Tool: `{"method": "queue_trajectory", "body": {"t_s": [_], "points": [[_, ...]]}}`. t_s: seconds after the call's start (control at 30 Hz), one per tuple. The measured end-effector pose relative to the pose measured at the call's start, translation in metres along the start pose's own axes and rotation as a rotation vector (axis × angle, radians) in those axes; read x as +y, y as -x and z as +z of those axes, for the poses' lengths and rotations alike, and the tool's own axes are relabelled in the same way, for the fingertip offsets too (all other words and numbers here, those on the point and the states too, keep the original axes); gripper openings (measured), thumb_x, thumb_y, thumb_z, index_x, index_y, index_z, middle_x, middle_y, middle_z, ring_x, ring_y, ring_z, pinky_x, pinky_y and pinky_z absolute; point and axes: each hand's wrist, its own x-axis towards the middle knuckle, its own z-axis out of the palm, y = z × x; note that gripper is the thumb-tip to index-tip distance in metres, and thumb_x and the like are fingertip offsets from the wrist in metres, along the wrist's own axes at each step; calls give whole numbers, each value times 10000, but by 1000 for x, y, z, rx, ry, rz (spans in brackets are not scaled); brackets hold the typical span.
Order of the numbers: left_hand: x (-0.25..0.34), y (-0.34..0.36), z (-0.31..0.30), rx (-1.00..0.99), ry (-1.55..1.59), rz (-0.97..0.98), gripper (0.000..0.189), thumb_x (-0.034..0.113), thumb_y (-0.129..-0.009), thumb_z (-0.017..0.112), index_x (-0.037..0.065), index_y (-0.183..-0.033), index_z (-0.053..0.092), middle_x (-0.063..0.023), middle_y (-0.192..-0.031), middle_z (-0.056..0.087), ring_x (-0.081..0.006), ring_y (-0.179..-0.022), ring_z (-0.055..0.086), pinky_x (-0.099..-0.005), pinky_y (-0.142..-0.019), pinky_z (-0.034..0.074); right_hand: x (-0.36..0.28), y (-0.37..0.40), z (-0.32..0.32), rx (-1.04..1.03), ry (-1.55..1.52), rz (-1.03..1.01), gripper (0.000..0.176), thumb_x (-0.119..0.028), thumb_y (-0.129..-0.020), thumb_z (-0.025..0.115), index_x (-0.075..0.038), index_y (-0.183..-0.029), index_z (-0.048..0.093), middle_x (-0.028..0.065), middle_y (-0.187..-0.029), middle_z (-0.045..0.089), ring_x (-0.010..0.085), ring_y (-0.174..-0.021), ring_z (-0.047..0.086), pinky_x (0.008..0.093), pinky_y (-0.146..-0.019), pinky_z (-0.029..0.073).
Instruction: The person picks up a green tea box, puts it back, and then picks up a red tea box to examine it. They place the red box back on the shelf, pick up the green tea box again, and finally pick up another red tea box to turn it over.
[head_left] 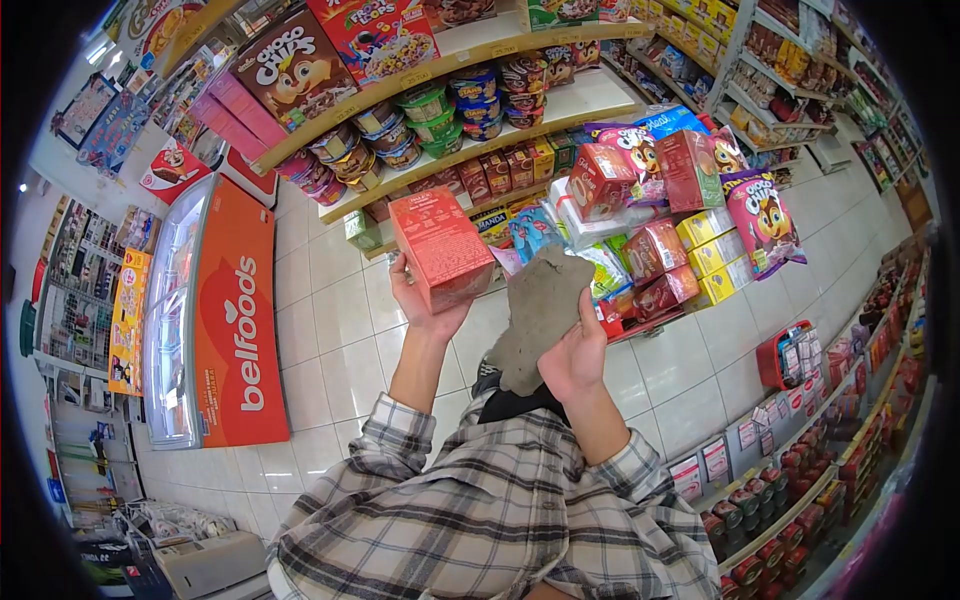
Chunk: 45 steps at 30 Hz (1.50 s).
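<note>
My left hand (432, 308) is closed around the lower part of a red cardboard box (438, 245), held up in front of me at a tilt. Pale printing covers the box's sides. From my right hand (575, 358) hangs a limp grey cloth (530, 315), gripped at its right edge between thumb and fingers. Box and cloth are apart. Beyond the cloth is a heap of packaged goods with red-brown boxes (655, 250), yellow boxes (715, 245) and a purple Choco Chips bag (765, 222). What supports the heap is mostly hidden.
A curved shelf (455, 150) ahead carries cereal boxes (295, 65) and stacked cups (430, 118). An orange belfoods freezer (240, 330) stands at left. On the tiled floor (335, 300) at right is a red basket (775, 358), near shelves of jars (760, 500).
</note>
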Motion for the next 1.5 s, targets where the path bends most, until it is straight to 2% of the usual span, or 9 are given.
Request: {"method": "queue_trajectory", "body": {"t_s": [0.27,0.37,0.43,0.5,0.6,0.9,0.97,1.1,1.5], "points": [[-25,5,6,46,-253,202,874,695,-822,448,62,-1406,302,-150,-1367,445,-299,-1225,470,-477,-1029,380,2,-8,-2,-80,-208,81,510,-403,-1001,307,-75,-1387,360,71,-1397,431,238,-1283,408,380,-1095,287],[-47,5,-3,28,-527,501,876,566,-769,662,40,-1379,318,-124,-1324,474,-256,-1196,496,-437,-1025,400,8,-12,-7,-68,-213,118,507,-402,-1002,297,-74,-1383,365,70,-1389,441,240,-1281,412,383,-1090,295],[-52,10,-9,-74,-817,601,982,374,-581,883,5,-1319,352,-91,-1237,505,-235,-1147,520,-390,-969,451,14,-14,-7,-70,-197,138,504,-400,-1002,293,-72,-1378,371,70,-1383,449,241,-1280,413,385,-1087,301],[-60,15,-11,-221,-1084,808,948,249,-506,913,-30,-1263,414,-89,-1199,535,-206,-1099,541,-357,-960,436,18,-17,-13,-20,-168,176,514,-414,-999,290,-68,-1368,381,85,-1367,463,244,-1269,425,386,-1083,308],[-52,15,-7,-403,-1240,753,954,251,-463,928,-29,-1242,454,-103,-1174,564,-206,-1086,555,-360,-951,438,18,-18,-17,-35,-189,238,515,-417,-996,301,-69,-1366,384,98,-1355,471,250,-1258,435,390,-1083,309],[-13,0,-28,-241,-1199,1016,880,187,-560,871,33,-1298,416,-69,-1136,583,-211,-1026,582,-354,-906,464,19,-10,-10,-28,-181,259,522,-420,-992,320,-81,-1384,377,109,-1390,442,288,-1280,413,455,-1091,284],[2,-8,-48,-5,-763,777,854,208,-633,817,52,-1340,364,-74,-1182,559,-224,-1073,562,-372,-935,455,7,-2,-1,-33,-200,246,529,-424,-991,325,-78,-1388,372,109,-1409,418,296,-1294,395,465,-1096,269],[13,4,-37,-77,-138,300,870,570,-741,584,122,-1419,274,-127,-1348,441,-349,-1244,430,-555,-1045,338,-32,24,24,-148,-153,105,528,-414,-999,303,-78,-1403,352,106,-1438,380,297,-1322,355,476,-1106,240],[6,19,-77,47,-26,56,759,607,-777,439,162,-1387,365,-90,-1335,461,-271,-1183,481,-461,-973,392,-121,119,-24,-290,200,-368,507,-383,-1013,271,-99,-1430,322,102,-1489,303,304,-1369,269,536,-1122,122]]}}
